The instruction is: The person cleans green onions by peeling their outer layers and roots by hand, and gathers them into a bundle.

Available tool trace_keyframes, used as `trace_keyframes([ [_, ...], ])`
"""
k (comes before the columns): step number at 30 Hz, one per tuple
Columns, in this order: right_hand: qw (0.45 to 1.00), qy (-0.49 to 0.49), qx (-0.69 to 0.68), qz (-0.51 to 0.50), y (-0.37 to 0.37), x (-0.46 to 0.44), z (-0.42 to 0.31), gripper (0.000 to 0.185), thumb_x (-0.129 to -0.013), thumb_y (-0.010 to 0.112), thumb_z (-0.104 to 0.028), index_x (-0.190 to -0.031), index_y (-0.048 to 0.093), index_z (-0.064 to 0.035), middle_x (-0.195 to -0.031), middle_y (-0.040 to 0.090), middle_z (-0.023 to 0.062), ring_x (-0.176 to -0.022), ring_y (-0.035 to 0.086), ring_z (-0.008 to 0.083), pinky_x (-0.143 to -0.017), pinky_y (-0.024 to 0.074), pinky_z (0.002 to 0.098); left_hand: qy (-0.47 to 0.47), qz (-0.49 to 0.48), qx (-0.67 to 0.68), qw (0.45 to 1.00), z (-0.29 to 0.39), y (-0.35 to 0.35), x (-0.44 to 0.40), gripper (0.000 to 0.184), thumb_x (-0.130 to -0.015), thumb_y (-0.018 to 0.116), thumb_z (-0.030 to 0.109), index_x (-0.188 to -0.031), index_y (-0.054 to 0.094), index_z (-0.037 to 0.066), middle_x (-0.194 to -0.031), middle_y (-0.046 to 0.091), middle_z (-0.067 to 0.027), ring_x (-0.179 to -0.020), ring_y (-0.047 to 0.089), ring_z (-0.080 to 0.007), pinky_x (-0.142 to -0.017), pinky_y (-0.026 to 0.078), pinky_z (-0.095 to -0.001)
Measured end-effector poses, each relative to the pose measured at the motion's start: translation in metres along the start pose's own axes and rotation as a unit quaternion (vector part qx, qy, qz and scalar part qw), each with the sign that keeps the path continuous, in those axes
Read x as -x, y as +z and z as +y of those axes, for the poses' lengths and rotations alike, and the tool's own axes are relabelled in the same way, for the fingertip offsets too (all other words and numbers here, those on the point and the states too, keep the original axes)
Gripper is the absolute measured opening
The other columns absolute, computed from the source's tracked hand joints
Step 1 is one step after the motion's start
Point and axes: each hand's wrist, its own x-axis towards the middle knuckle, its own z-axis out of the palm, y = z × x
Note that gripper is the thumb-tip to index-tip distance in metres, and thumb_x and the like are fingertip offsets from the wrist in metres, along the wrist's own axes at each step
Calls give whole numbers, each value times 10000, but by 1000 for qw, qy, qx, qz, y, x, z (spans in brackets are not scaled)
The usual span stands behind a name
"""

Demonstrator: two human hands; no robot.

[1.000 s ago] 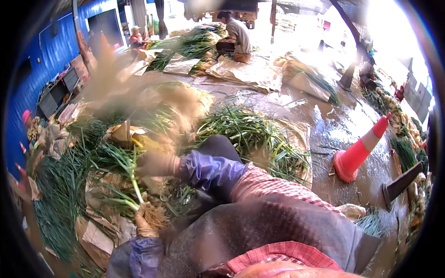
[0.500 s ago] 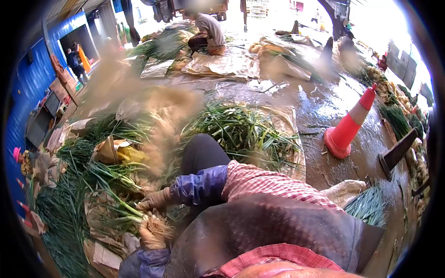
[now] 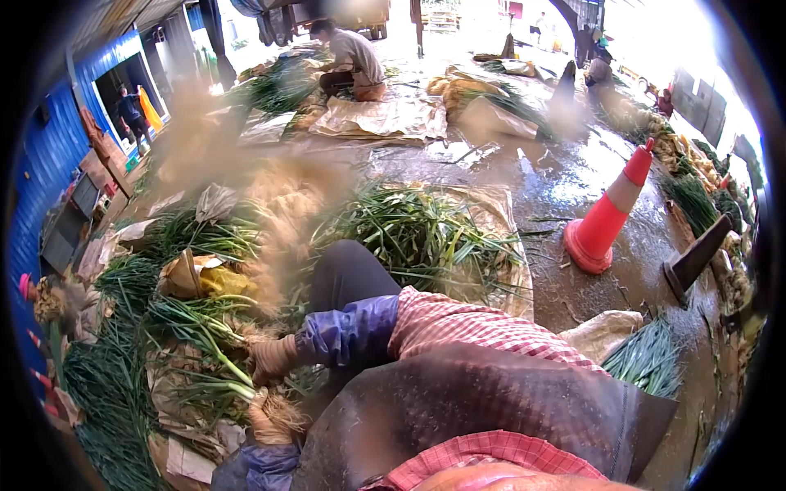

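My left hand (image 3: 268, 424), in a tan glove below a blue-purple sleeve, is closed around the white root end of some green onions (image 3: 232, 370). Their pale, stringy roots spread beside my fingers. Just above it, my right hand (image 3: 273, 358), also gloved, has curled fingers against the stalks; whether it grips any is hard to make out. Leaves of the held onions point to the upper left. More green onions (image 3: 115, 393) lie in a thick layer to the left, and a yellow bundle (image 3: 223, 281) with brown wrapping sits above my hands.
A loose heap of green leaves (image 3: 417, 225) covers a sack sheet (image 3: 516, 286) beyond my knee. On the wet floor stand a red-and-white cone (image 3: 610, 209) and a dark cone (image 3: 696, 260). Another person (image 3: 356, 61) crouches among onions at the back. Smears blur part of the view.
The view has shifted slightly. My right hand has moved from the stalks' lower part to slightly above, its fingers more curled. My left hand stays closed on the onions.
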Motion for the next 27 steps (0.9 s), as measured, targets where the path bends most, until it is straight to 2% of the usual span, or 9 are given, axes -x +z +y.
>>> trace_keyframes([
  [1,983,-169,64,-14,-6,-5,5,158,-767,631,-201,-738,650,-47,-647,644,73,-547,602,185,-490,478,329,4,11,12,1000,0,-5,-3,279,-840,529,184,-1076,548,36,-984,613,-115,-890,604,-287,-804,523,-440],
  [4,978,-206,5,-8,-11,12,-15,107,-763,644,-142,-778,664,-38,-624,627,47,-543,596,133,-471,461,272,74,8,47,996,8,36,21,284,-841,527,207,-1081,558,60,-1008,616,-111,-912,602,-297,-829,517,-457],
  [7,995,-47,-4,88,-32,40,-46,119,-789,631,-137,-870,672,-60,-677,650,45,-573,608,116,-493,476,279,164,-33,69,983,20,63,48,363,-860,486,84,-1220,515,120,-1062,614,-95,-937,603,-237,-828,528,-410],
  [11,972,-99,141,159,-52,14,2,589,-693,728,-393,-1159,595,-60,-1008,650,149,-855,638,234,-696,508,367,203,-65,71,974,29,34,36,488,-876,454,-10,-1335,434,156,-1079,619,-68,-937,604,-152,-799,538,-316],
  [17,935,-223,263,86,-46,22,5,416,-815,627,-417,-1102,636,-117,-1010,650,129,-936,605,294,-831,471,399,191,-11,175,966,46,20,25,480,-868,491,55,-1331,452,176,-1075,605,-25,-855,584,-111,-728,509,-258],
  [19,890,-213,372,154,-63,43,-13,458,-767,658,-434,-1127,628,-152,-1238,532,113,-1213,412,297,-1027,319,416,221,22,111,969,59,27,41,465,-862,474,80,-1319,470,167,-1037,613,-23,-788,565,-108,-676,485,-249],
  [22,886,-112,400,204,-119,53,-22,384,-821,623,-326,-1146,607,-124,-1087,563,37,-1056,496,207,-932,400,357,250,2,151,956,86,57,71,286,-867,518,76,-1146,582,69,-959,646,-56,-784,591,-147,-699,496,-276],
  [25,886,2,350,304,-183,74,-9,316,-875,589,-218,-1166,586,-95,-937,593,-38,-900,579,116,-837,481,298,241,30,215,946,103,56,67,359,-879,516,67,-1232,530,124,-1063,623,-84,-848,600,-150,-735,523,-293],
  [27,924,-49,33,379,-220,102,9,324,-876,598,-183,-1176,570,-63,-931,621,14,-868,617,128,-769,513,277,279,50,174,943,97,49,54,358,-871,516,51,-1222,537,113,-1053,627,-87,-844,602,-168,-756,529,-309],
])
